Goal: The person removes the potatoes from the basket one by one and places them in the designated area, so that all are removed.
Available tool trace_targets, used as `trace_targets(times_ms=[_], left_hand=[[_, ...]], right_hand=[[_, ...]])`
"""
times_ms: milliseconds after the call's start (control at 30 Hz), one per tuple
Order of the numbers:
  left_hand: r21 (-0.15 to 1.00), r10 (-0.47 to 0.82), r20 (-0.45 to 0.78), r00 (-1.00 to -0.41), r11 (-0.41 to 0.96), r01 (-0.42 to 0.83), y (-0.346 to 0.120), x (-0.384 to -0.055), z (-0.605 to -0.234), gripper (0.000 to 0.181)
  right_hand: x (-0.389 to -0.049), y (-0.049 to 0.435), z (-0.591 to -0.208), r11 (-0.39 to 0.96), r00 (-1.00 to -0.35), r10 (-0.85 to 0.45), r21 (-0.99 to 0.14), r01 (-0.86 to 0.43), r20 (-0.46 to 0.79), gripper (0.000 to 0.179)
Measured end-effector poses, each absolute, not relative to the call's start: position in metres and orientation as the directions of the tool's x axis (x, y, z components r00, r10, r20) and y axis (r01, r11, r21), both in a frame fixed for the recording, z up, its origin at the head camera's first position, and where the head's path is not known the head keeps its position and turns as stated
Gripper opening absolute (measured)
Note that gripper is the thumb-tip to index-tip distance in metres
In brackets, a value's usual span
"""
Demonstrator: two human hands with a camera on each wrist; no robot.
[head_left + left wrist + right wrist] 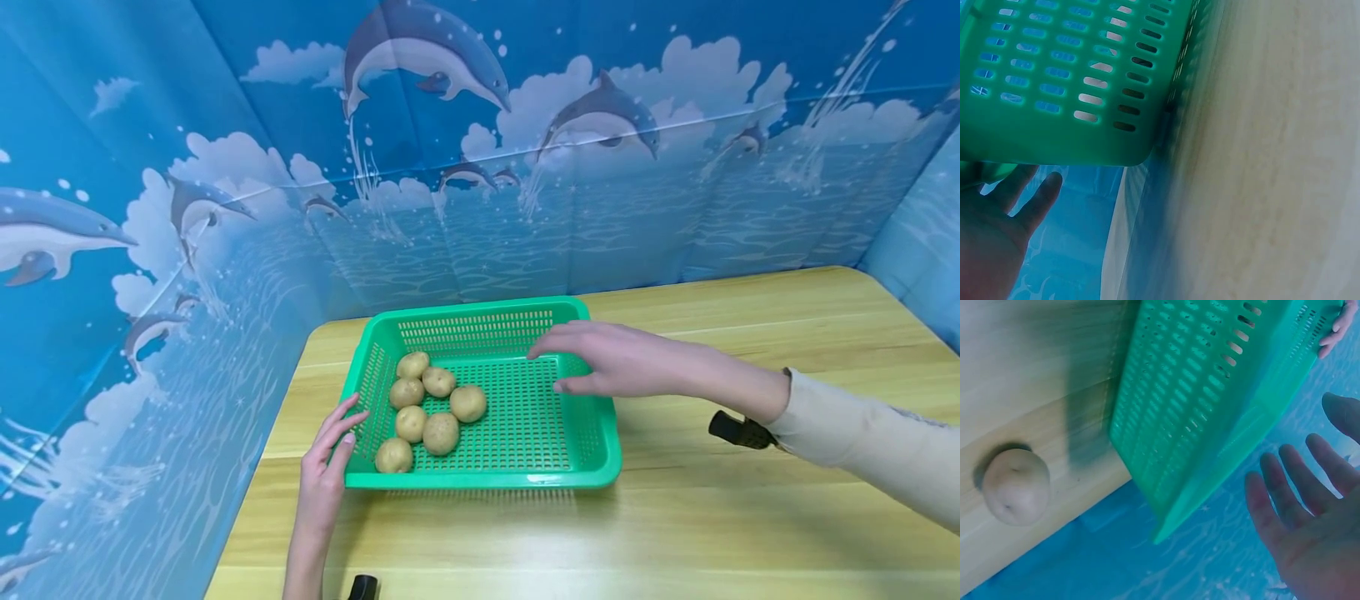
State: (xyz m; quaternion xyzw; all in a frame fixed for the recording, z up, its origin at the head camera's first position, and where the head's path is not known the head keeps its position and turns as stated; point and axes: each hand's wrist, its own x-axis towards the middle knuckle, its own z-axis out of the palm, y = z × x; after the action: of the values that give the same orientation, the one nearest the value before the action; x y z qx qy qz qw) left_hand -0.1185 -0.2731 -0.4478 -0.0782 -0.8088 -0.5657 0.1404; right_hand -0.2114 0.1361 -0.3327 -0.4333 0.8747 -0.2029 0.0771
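Observation:
A green plastic basket (480,481) with slotted walls holds several potatoes (441,434), grouped in its left half. My left hand (324,467) is at the basket's left rim, its fingertips right at the edge. The left wrist view shows two fingers of this hand (997,219) stretched out beside the basket's wall. My right hand (611,358) reaches over the basket's right end, fingers spread and holding nothing. In the right wrist view its straight fingers (1297,487) stand apart from the basket's wall (1185,406).
The basket stands on a light wooden table (712,517). One loose potato (1016,487) lies on the table outside the basket in the right wrist view. A blue cloth with dolphins (480,233) hangs behind and beside the table.

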Motion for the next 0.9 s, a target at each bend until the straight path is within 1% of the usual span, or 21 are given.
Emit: trace_targets(times_ms=[233, 433, 633, 900], left_hand=[[0.897, -0.039, 0.31, -0.95, 0.343, 0.279, -0.272, -0.119, -0.448, 0.031], [0.891, -0.039, 0.331, -0.943, 0.34, 0.299, -0.272, -0.118, -0.448, 0.03], [0.882, -0.044, 0.342, -0.939, 0.361, 0.305, -0.273, -0.119, -0.448, 0.029], [0.878, -0.053, 0.348, -0.936, 0.37, 0.305, -0.272, -0.12, -0.449, 0.028]], right_hand=[[-0.223, 0.123, -0.329, 0.541, -0.576, -0.813, -0.471, -0.697, -0.081, 0.05], [-0.231, 0.114, -0.324, 0.552, -0.541, -0.821, -0.503, -0.665, -0.185, 0.055], [-0.239, 0.101, -0.319, 0.548, -0.499, -0.832, -0.493, -0.676, -0.241, 0.058], [-0.244, 0.083, -0.316, 0.578, -0.476, -0.816, -0.467, -0.669, -0.327, 0.06]])
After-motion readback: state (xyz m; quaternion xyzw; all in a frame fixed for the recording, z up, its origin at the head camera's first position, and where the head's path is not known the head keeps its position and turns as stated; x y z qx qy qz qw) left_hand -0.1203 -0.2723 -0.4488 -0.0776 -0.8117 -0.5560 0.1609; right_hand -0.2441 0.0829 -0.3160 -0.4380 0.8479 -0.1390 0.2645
